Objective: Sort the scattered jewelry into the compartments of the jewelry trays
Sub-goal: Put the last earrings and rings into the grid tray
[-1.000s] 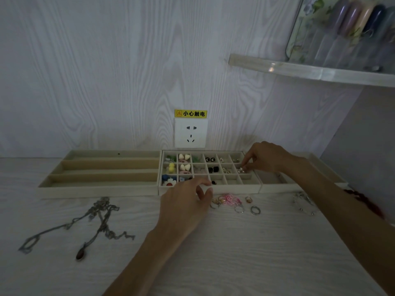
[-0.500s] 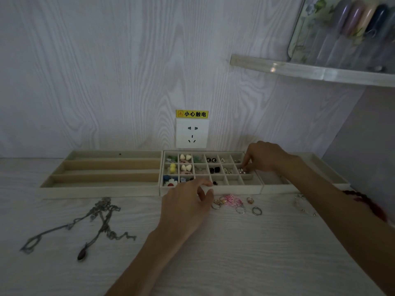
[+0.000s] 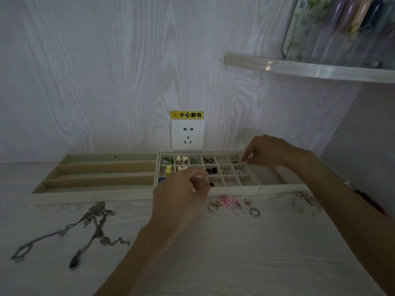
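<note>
Nearest, on the pale wood-grain tabletop (image 3: pixel 213 263), two tangled chain necklaces (image 3: pixel 89 229) lay unsorted at the left. Beyond them, a cluster of rings (image 3: pixel 233 205) with a pink piece sat just in front of the trays, and a beaded bracelet (image 3: pixel 306 205) lay apart at the right. The left hand (image 3: pixel 181 195) hovered over the front edge of the gridded tray (image 3: pixel 235 190), thumb and fingers curled close together; whether it pinched anything could not be told. The right hand (image 3: pixel 269 151) reached over the grid's far right corner, fingertips drawn together, apparently on something too small to make out. Many grid compartments already held earrings and studs, while several stayed bare. The long-slotted tray (image 3: pixel 100 167) at the left was nearly empty, so the sorting was judged roughly half done. Behind stood a wood-grain wall, a socket (image 3: pixel 187 134) under a yellow warning label, and a clear shelf (image 3: pixel 310 68).
</note>
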